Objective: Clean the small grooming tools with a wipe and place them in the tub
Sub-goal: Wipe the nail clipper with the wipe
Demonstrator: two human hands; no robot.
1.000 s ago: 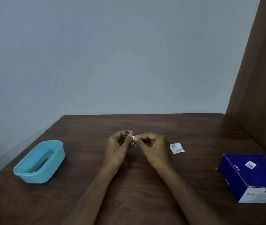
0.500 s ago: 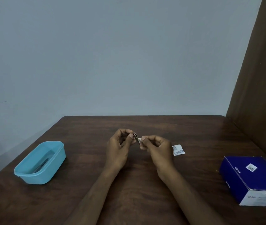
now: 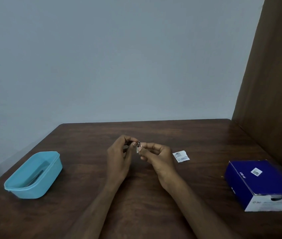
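Observation:
Over the middle of the table my left hand (image 3: 119, 157) pinches a small metal grooming tool (image 3: 138, 144), most of it hidden by my fingers. My right hand (image 3: 155, 156) pinches a small white wipe (image 3: 137, 150) and holds it against the tool's end. The light blue tub (image 3: 33, 175) stands at the left of the table, with a dark slim tool (image 3: 36, 175) lying inside it.
A torn white wipe sachet (image 3: 180, 156) lies just right of my hands. A dark blue box (image 3: 264, 183) sits at the table's right edge beside a brown panel (image 3: 272, 83). A pale wall rises behind the wooden table (image 3: 88, 169).
My hands have stayed together at the table's middle; the tool has turned a little between my fingers and the wipe has shifted along it. Nothing else has moved.

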